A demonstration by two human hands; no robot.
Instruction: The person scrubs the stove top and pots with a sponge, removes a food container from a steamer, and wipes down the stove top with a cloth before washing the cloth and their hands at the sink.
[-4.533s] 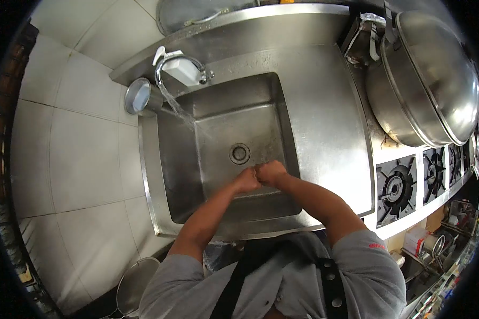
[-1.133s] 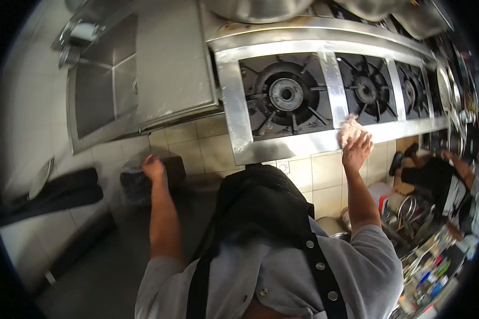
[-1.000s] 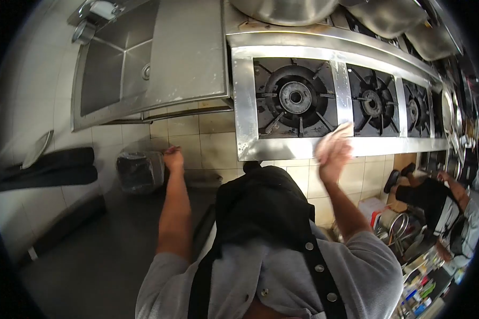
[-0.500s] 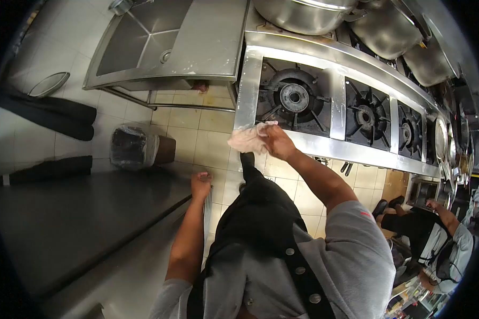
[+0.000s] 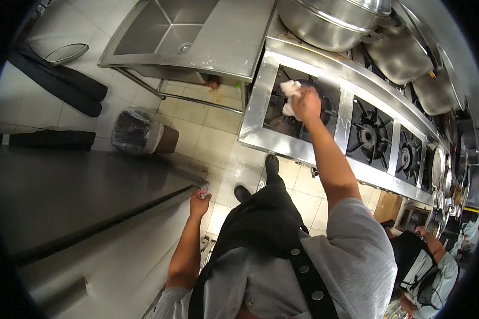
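Note:
My right hand (image 5: 306, 104) is closed on a whitish cloth (image 5: 291, 91) over the left burner (image 5: 326, 110) of the stove. The cloth is bunched up, and I cannot tell whether it touches the burner grate, which is partly hidden under the hand. My left hand (image 5: 199, 202) hangs beside the corner of the dark counter (image 5: 101, 186), its fingers curled in with nothing visible in them.
Large steel pots (image 5: 330, 24) stand behind the stove (image 5: 282, 143). A steel sink (image 5: 167, 32) is at the upper left, with a lined bin (image 5: 135, 133) on the floor. Another person (image 5: 420, 260) is at the right, close to the stove's far end.
My right hand has carried the cloth from the stove's front left corner up and back onto the left burner. My left hand stays low by the counter. The whole view has shifted and turned slightly.

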